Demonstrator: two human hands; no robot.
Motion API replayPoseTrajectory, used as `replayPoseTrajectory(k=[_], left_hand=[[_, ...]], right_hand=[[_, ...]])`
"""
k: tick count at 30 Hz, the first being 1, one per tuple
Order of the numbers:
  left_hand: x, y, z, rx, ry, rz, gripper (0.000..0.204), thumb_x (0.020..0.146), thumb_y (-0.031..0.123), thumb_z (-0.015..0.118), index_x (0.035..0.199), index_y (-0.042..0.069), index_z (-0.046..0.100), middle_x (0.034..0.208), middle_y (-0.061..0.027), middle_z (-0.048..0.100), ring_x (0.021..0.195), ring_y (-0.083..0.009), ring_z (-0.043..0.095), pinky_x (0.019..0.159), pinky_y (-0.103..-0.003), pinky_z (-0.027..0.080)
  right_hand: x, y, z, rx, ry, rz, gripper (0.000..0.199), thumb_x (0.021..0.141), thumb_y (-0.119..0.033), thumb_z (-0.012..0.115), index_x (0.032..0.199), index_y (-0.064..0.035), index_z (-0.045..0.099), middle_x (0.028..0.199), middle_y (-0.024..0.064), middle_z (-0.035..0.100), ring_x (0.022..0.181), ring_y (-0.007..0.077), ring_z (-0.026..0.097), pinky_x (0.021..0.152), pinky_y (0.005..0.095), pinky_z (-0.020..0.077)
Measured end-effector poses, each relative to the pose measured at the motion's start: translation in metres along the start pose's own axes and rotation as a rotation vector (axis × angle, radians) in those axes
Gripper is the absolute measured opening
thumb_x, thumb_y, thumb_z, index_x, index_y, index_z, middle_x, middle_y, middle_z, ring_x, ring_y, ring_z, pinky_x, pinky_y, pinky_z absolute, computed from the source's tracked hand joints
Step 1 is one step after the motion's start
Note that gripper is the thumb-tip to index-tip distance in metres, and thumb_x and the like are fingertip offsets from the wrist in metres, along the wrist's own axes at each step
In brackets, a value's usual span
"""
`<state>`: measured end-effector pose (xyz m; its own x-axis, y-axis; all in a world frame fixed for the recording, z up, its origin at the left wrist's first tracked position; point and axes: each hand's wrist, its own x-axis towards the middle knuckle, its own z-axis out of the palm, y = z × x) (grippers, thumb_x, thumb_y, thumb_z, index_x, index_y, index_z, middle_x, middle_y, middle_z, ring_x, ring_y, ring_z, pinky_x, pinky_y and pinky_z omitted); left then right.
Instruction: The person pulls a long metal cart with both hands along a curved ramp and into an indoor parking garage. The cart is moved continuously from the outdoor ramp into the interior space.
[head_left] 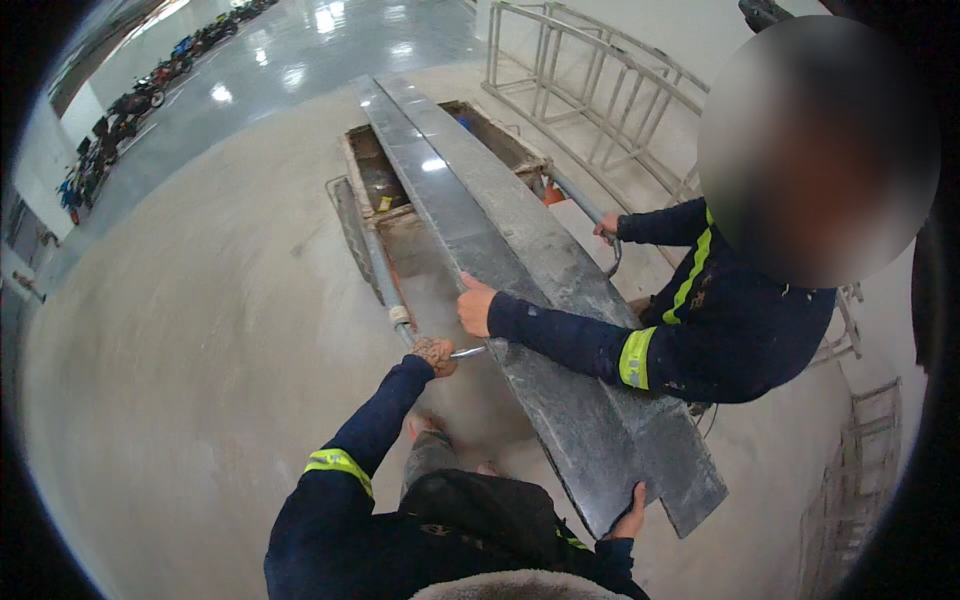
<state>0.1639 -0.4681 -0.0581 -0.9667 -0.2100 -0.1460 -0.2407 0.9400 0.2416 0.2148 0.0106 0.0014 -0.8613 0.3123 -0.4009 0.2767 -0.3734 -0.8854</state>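
The person's left hand (434, 353) is stretched forward on a straight arm, fingers wrapped tight round the handle of a grey metal cart (385, 285). The right hand (630, 518) sits low and close to the body, fingers curled shut over the near corner of the long dark stone slabs (520, 270). The slabs, two of them side by side, lie flat along the cart, polished and dusty grey, running away from the person. A co-worker's hand (475, 305) presses on the left edge of the slabs, just beyond the wearer's left hand; their other hand (607, 228) grips the cart's rail on the slabs' far right side. Both wear dark sleeves with yellow reflective bands. Right of the slabs stands a pale metal frame (590, 75). The floor under the slabs is smooth, pale concrete.
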Motion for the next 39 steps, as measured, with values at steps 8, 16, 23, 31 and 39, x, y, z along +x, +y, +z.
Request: replayPoseTrajectory(k=[8,16,23,31,39], left_hand=[[0.016,0.000,0.009,0.030,0.041,-0.071,0.020,0.067,0.031,0.054,0.076,0.013,0.055,0.074,-0.0113,0.060,0.073,-0.0306,0.059,0.068,-0.042,0.045],[0.028,0.002,-0.014,0.096,0.155,0.063,0.024,0.066,0.030,0.053,0.075,0.009,0.060,0.076,-0.0146,0.061,0.074,-0.0304,0.060,0.066,-0.042,0.046],[0.027,0.022,0.027,0.119,0.010,-0.064,0.020,0.071,0.023,0.050,0.078,0.007,0.059,0.079,-0.0124,0.061,0.078,-0.0302,0.060,0.067,-0.042,0.047],[0.031,0.031,0.044,-0.076,0.064,0.100,0.023,0.070,0.031,0.051,0.072,0.011,0.061,0.070,-0.0151,0.061,0.069,-0.0334,0.059,0.060,-0.043,0.047],[0.045,0.011,0.041,-0.025,0.159,0.008,0.025,0.070,0.025,0.048,0.080,0.007,0.061,0.080,-0.0154,0.062,0.078,-0.0328,0.060,0.061,-0.045,0.047]], right_hand=[[-0.015,-0.035,0.022,-0.040,-0.035,0.042,0.065,0.076,-0.041,0.061,0.115,0.0078,0.045,0.112,0.0111,0.051,0.098,0.0214,0.048,0.088,0.0303,0.0347],[-0.002,-0.036,0.033,-0.085,-0.051,-0.072,0.066,0.077,-0.043,0.058,0.119,0.0053,0.043,0.120,0.0088,0.045,0.108,0.0217,0.041,0.093,0.0312,0.0286],[0.018,-0.029,-0.014,-0.135,-0.123,-0.025,0.065,0.078,-0.042,0.056,0.123,0.0019,0.039,0.121,0.0104,0.044,0.108,0.0242,0.042,0.094,0.0333,0.0300],[-0.005,-0.022,-0.001,-0.072,0.104,0.076,0.084,0.066,-0.051,0.066,0.121,0.0060,0.041,0.119,0.0163,0.045,0.104,0.0261,0.044,0.092,0.0348,0.0344],[-0.002,-0.046,0.020,-0.045,-0.104,-0.017,0.063,0.079,-0.042,0.055,0.121,0.0032,0.041,0.118,0.0111,0.047,0.105,0.0236,0.044,0.091,0.0324,0.0322]])
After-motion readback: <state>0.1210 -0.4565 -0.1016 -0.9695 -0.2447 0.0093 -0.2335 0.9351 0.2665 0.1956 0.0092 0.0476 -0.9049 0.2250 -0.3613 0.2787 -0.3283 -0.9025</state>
